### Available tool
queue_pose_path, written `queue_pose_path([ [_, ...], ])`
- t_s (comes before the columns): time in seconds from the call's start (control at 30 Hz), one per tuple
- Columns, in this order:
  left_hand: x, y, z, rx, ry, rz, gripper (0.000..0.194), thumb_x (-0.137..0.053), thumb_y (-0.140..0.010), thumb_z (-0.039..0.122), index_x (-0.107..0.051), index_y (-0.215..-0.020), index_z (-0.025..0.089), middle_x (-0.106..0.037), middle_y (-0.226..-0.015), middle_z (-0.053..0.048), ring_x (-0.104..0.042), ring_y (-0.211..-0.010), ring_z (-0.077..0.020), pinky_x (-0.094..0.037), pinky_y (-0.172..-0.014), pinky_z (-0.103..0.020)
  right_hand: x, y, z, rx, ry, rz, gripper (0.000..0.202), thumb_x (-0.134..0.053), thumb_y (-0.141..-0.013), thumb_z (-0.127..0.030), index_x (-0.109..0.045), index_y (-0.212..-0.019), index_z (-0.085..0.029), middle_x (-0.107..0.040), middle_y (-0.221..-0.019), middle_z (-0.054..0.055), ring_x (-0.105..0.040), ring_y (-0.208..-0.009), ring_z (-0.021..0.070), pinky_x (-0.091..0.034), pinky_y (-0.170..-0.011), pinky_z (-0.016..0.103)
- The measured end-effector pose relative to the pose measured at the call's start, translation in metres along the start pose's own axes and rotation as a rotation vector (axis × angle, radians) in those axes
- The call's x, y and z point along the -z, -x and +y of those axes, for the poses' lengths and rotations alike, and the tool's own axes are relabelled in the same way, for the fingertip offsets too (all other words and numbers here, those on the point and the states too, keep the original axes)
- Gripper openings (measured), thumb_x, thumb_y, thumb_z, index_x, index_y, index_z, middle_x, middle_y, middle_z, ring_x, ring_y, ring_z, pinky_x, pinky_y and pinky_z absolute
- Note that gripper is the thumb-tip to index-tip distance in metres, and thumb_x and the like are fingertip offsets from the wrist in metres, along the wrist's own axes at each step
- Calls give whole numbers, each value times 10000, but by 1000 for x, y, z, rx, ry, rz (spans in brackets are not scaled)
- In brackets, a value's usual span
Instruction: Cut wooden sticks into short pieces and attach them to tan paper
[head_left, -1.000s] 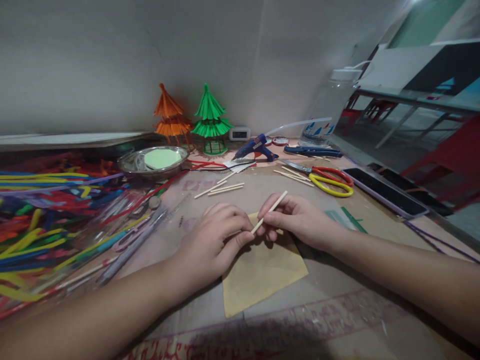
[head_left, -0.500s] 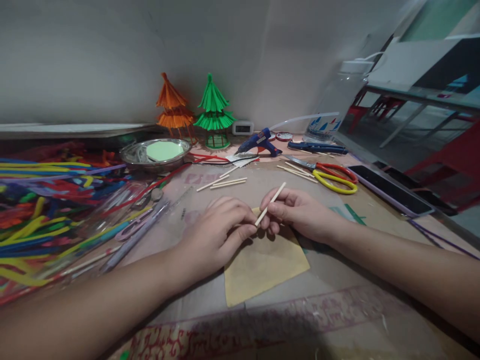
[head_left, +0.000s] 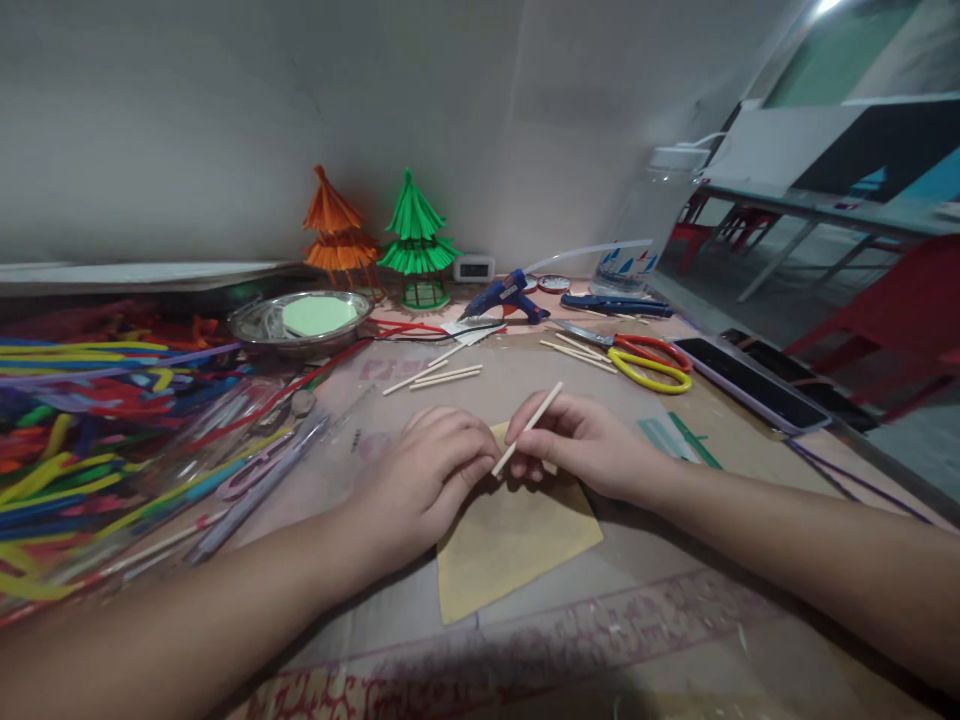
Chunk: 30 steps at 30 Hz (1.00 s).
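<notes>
A thin pale wooden stick (head_left: 541, 408) slants up to the right over a yellow square sheet (head_left: 517, 565). My right hand (head_left: 566, 435) is closed on it, with the thumb pressed along its side. Curled beside the stick's lower end is my left hand (head_left: 442, 465), its thumb and fingers pinched together. Whether those fingers grip the stick's tip or something smaller is hidden. Several similar wooden sticks (head_left: 448, 376) lie beyond my left hand, and more pale sticks (head_left: 581, 352) rest near the scissors (head_left: 649, 362).
Behind stand an orange pipe-cleaner tower (head_left: 337, 235), a green one (head_left: 417, 240) and a blue glue gun (head_left: 504, 298). Pipe cleaners (head_left: 82, 450) crowd the left, near a metal dish (head_left: 251, 325). At right are a phone (head_left: 750, 385) and a clear bottle (head_left: 652, 220).
The view has shifted a little, so everything sits slightly lower and further left. My hands keep nearly the same pose, with the stick still in my right hand.
</notes>
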<state>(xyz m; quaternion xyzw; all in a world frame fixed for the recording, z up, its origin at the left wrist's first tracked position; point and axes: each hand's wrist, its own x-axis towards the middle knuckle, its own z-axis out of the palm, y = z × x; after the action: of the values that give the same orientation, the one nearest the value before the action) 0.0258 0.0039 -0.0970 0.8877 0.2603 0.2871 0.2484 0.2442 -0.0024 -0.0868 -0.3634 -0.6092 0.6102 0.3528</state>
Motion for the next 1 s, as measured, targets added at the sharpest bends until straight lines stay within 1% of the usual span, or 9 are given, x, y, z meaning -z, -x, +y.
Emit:
queue_pose_path([
  [0.1, -1, 0, 0, 0, -1, 3, 260, -422, -1058, 212, -609, -878, 191, -671, -951, -28, -577, -960, -198, -410, -901, -357, -4, 5, 2, 46, 98, -35, 411, -708, -871, -571, -625, -868, -169, -686, -700, 18, -649, -632, 113, -504, -582, 224],
  [0.2, -1, 2, 1, -5, 12, 23, 237, -424, -1062, 220, -618, -927, 201, -680, -956, -17, -584, -956, -189, -410, -900, -346, -4, 10, 5, 158, 230, -1, 336, -632, -944, -510, -598, -900, -179, -684, -730, 21, -681, -652, 129, -525, -583, 232],
  [0.27, -1, 3, 0, -9, 13, 32, 175, -484, -1046, 234, -631, -953, 211, -684, -962, -10, -590, -966, -188, -412, -896, -339, -3, 12, 6, 233, 340, 24, 270, -594, -974, -452, -586, -913, -189, -688, -757, 20, -702, -662, 135, -542, -588, 231],
  [0.37, -2, 4, -2, -10, -4, 42, 112, -574, -1010, 252, -659, -946, 219, -687, -978, -12, -595, -980, -194, -417, -893, -336, -3, 13, 5, 297, 467, 11, 169, -557, -991, -353, -588, -921, -202, -696, -767, 11, -718, -680, 134, -550, -606, 224],
  [0.47, -4, 5, -4, -7, -30, 55, 111, -594, -1001, 259, -681, -942, 224, -687, -994, -18, -599, -986, -198, -420, -900, -342, -3, 12, 3, 318, 521, 7, 105, -558, -976, -281, -597, -912, -206, -695, -756, 2, -712, -681, 129, -538, -609, 217],
  [0.6, -4, 4, -5, 9, -65, 64, 117, -606, -996, 261, -685, -917, 229, -689, -992, -13, -603, -983, -198, -419, -900, -345, -4, 11, 4, 326, 529, 23, 102, -565, -968, -281, -607, -914, -205, -693, -757, -4, -709, -684, 127, -531, -622, 220],
  [0.7, -5, 3, -5, 23, -70, 45, 136, -590, -1002, 254, -657, -889, 219, -684, -968, -10, -597, -961, -199, -419, -881, -346, -4, 12, 6, 325, 532, 26, 111, -557, -978, -289, -609, -926, -205, -699, -772, -6, -714, -701, 126, -533, -647, 224],
  [0.87, -9, 4, -6, 44, -81, 3, 171, -530, -1016, 239, -577, -857, 199, -645, -930, -18, -563, -939, -209, -404, -873, -368, -3, 11, 8, 347, 568, 9, 107, -559, -983, -273, -621, -942, -197, -716, -776, 6, -714, -695, 125, -529, -636, 219],
  [1.0, -11, 5, -6, 85, -90, -26, 186, -491, -1024, 258, -558, -862, 196, -624, -937, -36, -543, -935, -223, -405, -858, -380, -1, 10, 8, 376, 615, 25, 105, -563, -986, -266, -625, -938, -196, -733, -822, 21, -716, -708, 124, -529, -643, 218],
])
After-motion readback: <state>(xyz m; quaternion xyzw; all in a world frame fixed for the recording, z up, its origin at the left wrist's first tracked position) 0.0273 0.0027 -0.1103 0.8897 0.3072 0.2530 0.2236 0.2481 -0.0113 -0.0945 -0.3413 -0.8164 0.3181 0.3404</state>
